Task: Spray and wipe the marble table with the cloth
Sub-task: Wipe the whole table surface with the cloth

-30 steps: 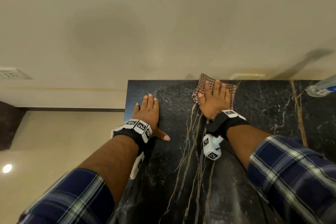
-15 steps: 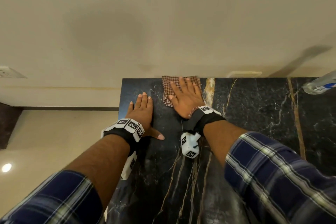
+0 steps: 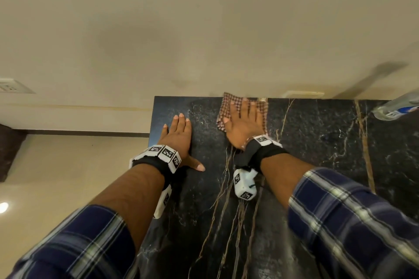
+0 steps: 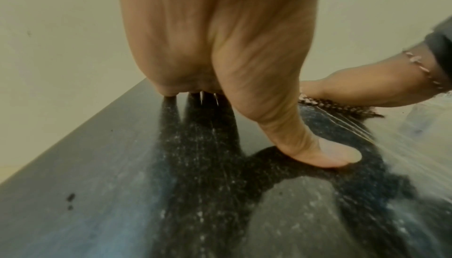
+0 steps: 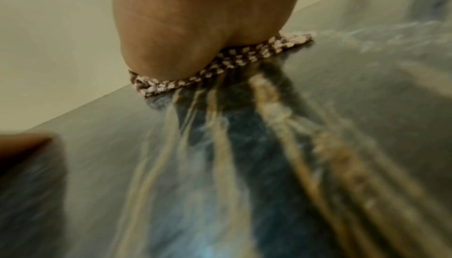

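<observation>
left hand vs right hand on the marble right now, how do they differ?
The left hand lies flat on bare marble table; the right hand presses the checkered cloth.
The left hand sits near the table's left edge; the right hand reaches the far edge by the wall.
The left thumb is splayed wide; the right thumb stays close to the palm.
Shared: both have straight fingers, palm down, no grip.

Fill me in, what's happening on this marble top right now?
A person is wiping the black marble table. The right hand presses flat on a checked cloth at the table's far edge by the wall. The left hand rests flat on the marble near the left edge, fingers straight, holding nothing. A spray bottle lies at the far right, untouched.
</observation>
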